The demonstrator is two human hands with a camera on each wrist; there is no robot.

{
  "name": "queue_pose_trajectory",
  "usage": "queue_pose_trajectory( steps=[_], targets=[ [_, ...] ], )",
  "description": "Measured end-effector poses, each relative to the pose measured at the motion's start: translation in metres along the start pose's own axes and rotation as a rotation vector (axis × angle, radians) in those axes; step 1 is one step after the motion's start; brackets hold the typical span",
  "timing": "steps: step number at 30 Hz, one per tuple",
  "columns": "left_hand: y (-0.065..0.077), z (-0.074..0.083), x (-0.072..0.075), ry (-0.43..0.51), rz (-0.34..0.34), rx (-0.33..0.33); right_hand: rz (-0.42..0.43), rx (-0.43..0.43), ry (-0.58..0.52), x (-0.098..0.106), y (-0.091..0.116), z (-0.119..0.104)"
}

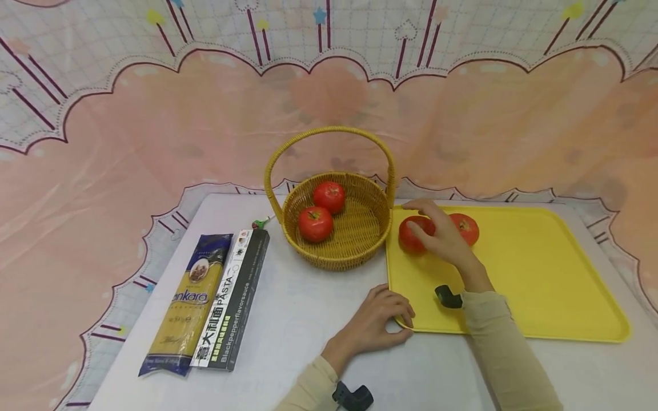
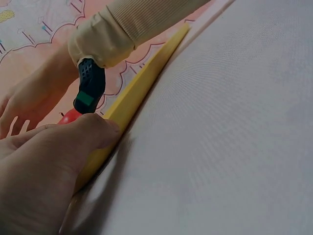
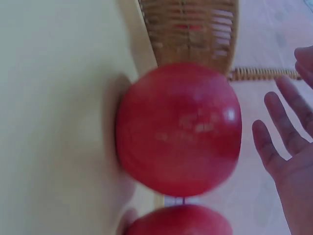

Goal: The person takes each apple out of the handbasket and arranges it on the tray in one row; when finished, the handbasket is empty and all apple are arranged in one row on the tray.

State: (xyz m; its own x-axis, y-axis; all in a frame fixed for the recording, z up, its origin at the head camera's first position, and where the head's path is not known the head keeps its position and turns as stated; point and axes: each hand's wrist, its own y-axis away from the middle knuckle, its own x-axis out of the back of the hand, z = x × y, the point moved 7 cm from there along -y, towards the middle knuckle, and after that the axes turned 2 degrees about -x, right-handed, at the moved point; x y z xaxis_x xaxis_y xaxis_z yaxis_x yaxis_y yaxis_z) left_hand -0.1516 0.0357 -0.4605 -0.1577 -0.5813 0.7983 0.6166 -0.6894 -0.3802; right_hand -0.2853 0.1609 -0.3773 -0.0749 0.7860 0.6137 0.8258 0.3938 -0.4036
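My right hand [image 1: 443, 235] hovers over a red apple [image 1: 408, 242] near the left end of a yellow tray [image 1: 540, 274]. In the right wrist view its fingers [image 3: 279, 117] are spread, with a gap between them and the apple [image 3: 178, 129]. A second apple [image 1: 466, 228] sits just right of that hand, partly hidden by it. My left hand [image 1: 377, 321] grips the tray's near left corner, fingers over the rim and thumb along the outer side. The left wrist view shows that thumb [image 2: 100, 131] against the tray's edge [image 2: 142, 88].
A woven basket [image 1: 360, 251] with a tall arched handle stands left of the tray, holding two apples [image 1: 316, 224]. Farther left lie a yellow and blue pasta bag [image 1: 187, 308] and a black and white pasta box [image 1: 231, 302]. A patterned cloth [image 1: 329, 114] hangs behind the table.
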Motion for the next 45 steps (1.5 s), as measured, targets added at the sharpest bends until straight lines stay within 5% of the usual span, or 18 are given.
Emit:
queue_pose_trajectory(
  steps=[13,25,45],
  targets=[
    [-0.002,0.0,0.003,0.006,0.006,-0.007,-0.134,0.039,-0.014,-0.027,-0.022,-0.023],
    [0.0,0.001,0.002,0.021,-0.008,-0.007,-0.231,0.181,0.007,-0.05,-0.041,-0.042],
    [0.001,0.002,0.001,0.007,-0.019,0.0,-0.432,0.483,0.229,-0.097,-0.068,-0.084]
  ],
)
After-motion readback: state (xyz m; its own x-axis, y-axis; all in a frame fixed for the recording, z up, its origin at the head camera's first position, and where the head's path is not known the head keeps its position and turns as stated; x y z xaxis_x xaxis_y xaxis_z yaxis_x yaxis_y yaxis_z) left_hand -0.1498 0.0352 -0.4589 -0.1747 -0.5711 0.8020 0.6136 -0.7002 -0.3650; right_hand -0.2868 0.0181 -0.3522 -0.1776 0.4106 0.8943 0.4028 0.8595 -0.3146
